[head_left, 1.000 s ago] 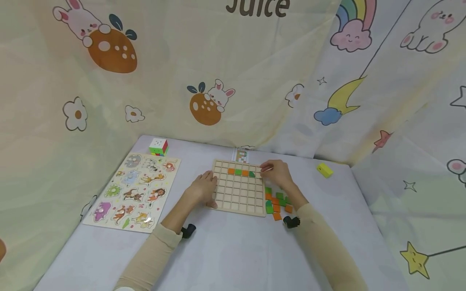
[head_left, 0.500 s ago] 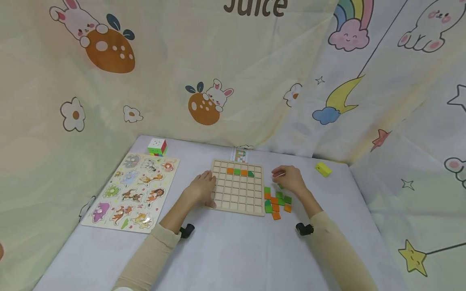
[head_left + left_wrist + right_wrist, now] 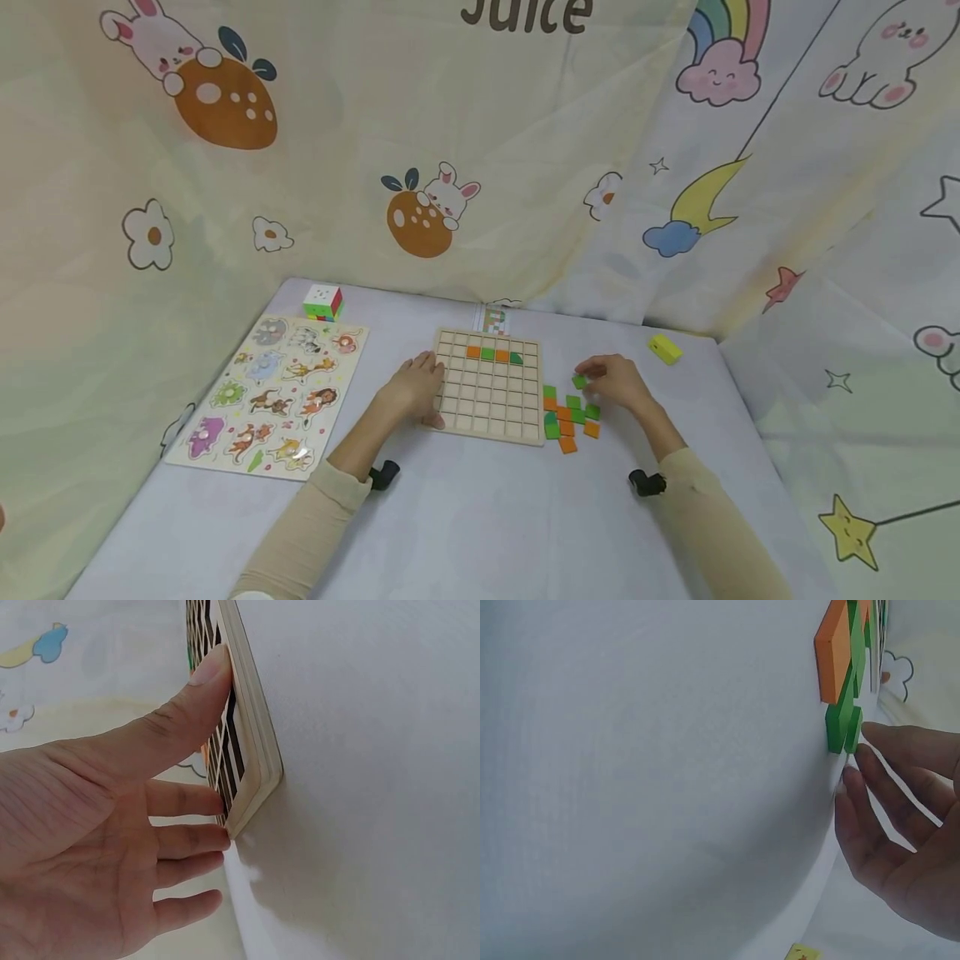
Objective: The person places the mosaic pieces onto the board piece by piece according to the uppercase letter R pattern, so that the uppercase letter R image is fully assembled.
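Note:
My left hand (image 3: 412,387) rests at the left edge of a wooden grid board (image 3: 491,400). In the left wrist view its thumb lies over the board's near corner, with straight fingers along the side. One row of the grid holds orange and green tiles, among them a green rounded tile (image 3: 516,358). Right of the board, my right hand (image 3: 617,382) reaches down with loosely bent fingers. Their tips are right at a green tile (image 3: 580,382), which in the right wrist view sits beside more green tiles and an orange tile (image 3: 834,656).
Several loose orange and green tiles (image 3: 567,444) lie along the board's right side. An animal puzzle board (image 3: 281,392) is at the left, with a puzzle cube (image 3: 322,302) behind it. A small pattern card (image 3: 493,319) lies behind the grid, and a yellow block (image 3: 664,348) far right.
My right hand has moved right and slightly down, from the board's upper right corner to the green tile above the loose pile. The left hand has stayed at the board's left edge.

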{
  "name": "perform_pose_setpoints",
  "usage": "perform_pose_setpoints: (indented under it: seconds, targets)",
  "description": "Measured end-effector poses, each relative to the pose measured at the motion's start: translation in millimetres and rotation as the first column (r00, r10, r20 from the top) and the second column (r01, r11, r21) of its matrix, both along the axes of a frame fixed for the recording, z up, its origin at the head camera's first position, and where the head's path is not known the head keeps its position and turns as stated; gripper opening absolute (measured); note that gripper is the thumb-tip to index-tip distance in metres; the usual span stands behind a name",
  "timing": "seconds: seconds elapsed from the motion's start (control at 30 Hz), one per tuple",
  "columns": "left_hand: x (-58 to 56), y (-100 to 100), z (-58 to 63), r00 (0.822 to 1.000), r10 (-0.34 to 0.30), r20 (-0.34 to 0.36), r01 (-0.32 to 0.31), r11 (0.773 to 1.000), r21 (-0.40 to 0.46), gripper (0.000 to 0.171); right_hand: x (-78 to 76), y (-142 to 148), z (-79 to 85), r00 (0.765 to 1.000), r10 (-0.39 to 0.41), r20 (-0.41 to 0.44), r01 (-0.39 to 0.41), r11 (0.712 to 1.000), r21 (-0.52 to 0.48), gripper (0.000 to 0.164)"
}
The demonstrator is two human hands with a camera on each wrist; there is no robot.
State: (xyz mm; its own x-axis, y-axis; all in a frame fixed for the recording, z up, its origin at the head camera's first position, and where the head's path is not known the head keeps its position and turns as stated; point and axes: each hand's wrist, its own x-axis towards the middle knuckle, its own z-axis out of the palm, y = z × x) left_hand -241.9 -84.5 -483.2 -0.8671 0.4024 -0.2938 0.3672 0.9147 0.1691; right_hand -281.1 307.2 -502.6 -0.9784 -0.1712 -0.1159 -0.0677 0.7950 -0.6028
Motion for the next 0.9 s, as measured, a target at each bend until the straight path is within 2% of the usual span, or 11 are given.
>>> perform_pose_setpoints:
  seconds: [0.3,0.57,0.9]
  targets:
    - [-1.5,0.6,-3.2,1.0,-0.003,0.005,0.003,1.0,-0.005,0.115,-0.3,3.5,-3.6,0.998,0.019,-0.058,-0.019,1.0,-0.002,0.03]
    - [0.4,0.6,1.8,1.0,-0.01,-0.014,0.01,1.0,-0.011,0.114,0.6,0.5,1.6,0.996,-0.041,-0.074,0.037,0.998,-0.048,0.028]
    - [-0.6,0.8,0.2,1.0,-0.011,-0.003,0.011,1.0,-0.017,0.115,-3.6,-11.3,3.4,0.994,-0.049,-0.102,0.043,0.997,-0.063,0.028]
